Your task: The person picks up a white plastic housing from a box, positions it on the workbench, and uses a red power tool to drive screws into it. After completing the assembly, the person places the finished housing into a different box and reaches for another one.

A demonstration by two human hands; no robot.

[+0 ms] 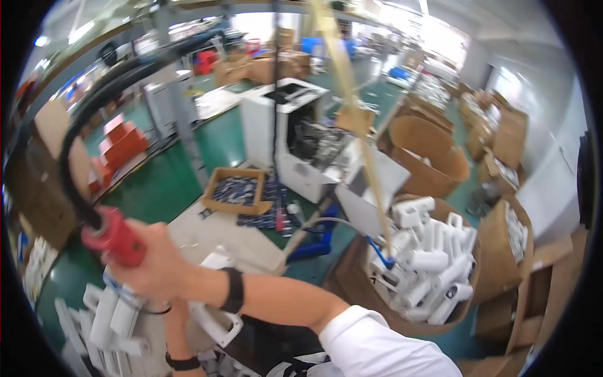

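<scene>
My right hand (154, 261) is closed around a red power tool (116, 239), gripping it at the left of the head view. A thick black cable runs upward from the tool's end. Its working tip is hidden behind my hand. Below, my left hand (177, 311) shows only in part; the right hand and forearm cover its fingers. Beside the left wrist lies a white plastic part (217, 323) with an open loop. Another white piece (217, 261) shows just beyond my right forearm. Several white plastic housings (103, 320) stand close together at the lower left.
A shallow cardboard tray (264, 204) of small dark parts sits on the bench. A large carton (352, 276) of white housings stands to the right. A white cabinet-like machine (254, 135) is behind. Dark and yellowish lines hang from above. More cartons (502, 235) line the right side.
</scene>
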